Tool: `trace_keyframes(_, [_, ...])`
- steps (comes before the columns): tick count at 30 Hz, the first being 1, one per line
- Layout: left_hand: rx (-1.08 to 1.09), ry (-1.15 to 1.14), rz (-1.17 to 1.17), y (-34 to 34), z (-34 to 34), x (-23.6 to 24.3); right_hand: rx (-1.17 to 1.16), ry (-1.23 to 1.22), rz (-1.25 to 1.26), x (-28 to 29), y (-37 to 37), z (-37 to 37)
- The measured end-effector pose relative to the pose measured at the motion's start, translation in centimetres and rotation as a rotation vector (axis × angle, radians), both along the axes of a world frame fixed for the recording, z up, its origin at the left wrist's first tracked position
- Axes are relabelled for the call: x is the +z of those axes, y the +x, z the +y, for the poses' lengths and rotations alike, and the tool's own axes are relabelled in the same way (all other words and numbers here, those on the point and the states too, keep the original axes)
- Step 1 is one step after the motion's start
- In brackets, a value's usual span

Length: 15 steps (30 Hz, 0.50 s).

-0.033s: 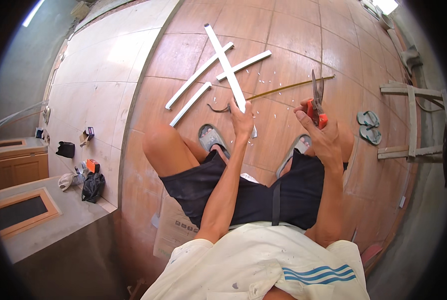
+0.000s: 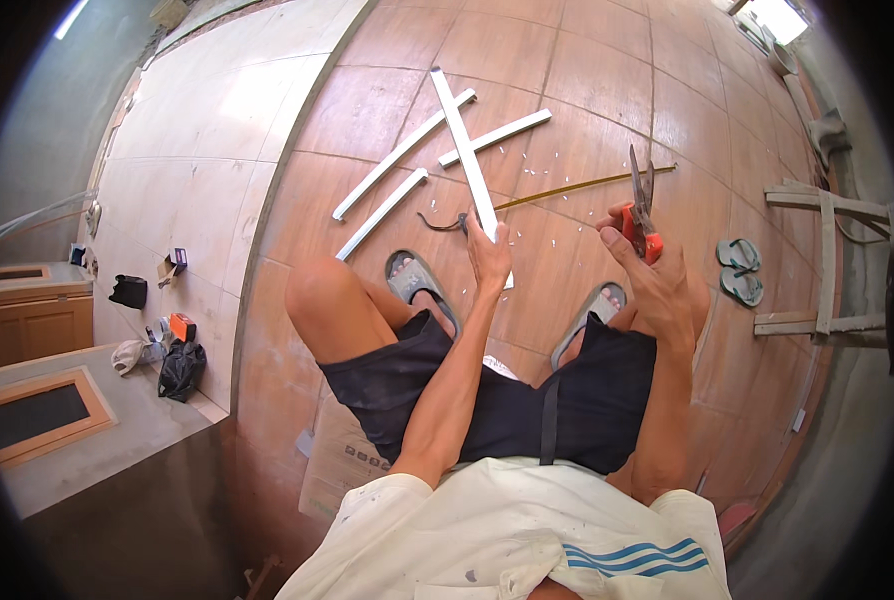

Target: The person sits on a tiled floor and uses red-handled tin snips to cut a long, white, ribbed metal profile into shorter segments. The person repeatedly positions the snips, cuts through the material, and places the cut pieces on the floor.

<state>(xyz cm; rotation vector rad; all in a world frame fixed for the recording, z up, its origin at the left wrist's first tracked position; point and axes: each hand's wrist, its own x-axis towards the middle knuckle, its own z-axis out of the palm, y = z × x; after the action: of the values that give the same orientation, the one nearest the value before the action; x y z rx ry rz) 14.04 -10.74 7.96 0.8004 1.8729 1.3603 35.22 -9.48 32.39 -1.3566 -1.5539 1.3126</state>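
Note:
My left hand [image 2: 488, 258] is closed round the near end of a long white channel strip [image 2: 460, 135], which slants away from me over the floor and crosses the other strips. In my right hand [image 2: 659, 285] is a pair of tin snips [image 2: 641, 200] with orange handles; its blades point up and stand apart, clear of the strip. To the left lie two more white strips, a longer strip [image 2: 392, 165] and a shorter strip [image 2: 387, 210]. Another short strip [image 2: 517, 127] lies to the right of the held strip. A yellow measuring tape [image 2: 577, 187] stretches out between my hands.
Small white offcuts [image 2: 554, 215] are scattered on the brown tiles. Flip-flops [image 2: 740, 270] and a wooden stand [image 2: 825, 260] are at the right. Flattened cardboard [image 2: 339, 470] lies beneath me. On the left, a black bag [image 2: 181, 372] and an orange box [image 2: 182, 326] sit by a ledge.
The held strip and my left hand sit slightly lower and further right in the picture. My right hand with the snips is slightly lower too. Both grips look the same.

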Motion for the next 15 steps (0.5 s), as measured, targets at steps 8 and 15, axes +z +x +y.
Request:
trace_keyframes(8, [0.114, -0.209, 0.424, 0.8, 0.8, -13.9, -0.002, -0.273, 0.025, -2.8, -3.7, 3.3])
trace_keyframes(15, [0.144, -0.329, 0.432, -2.0, 3.1, -18.3, 0.085, -0.355, -0.121, -5.1, -4.8, 8.6])
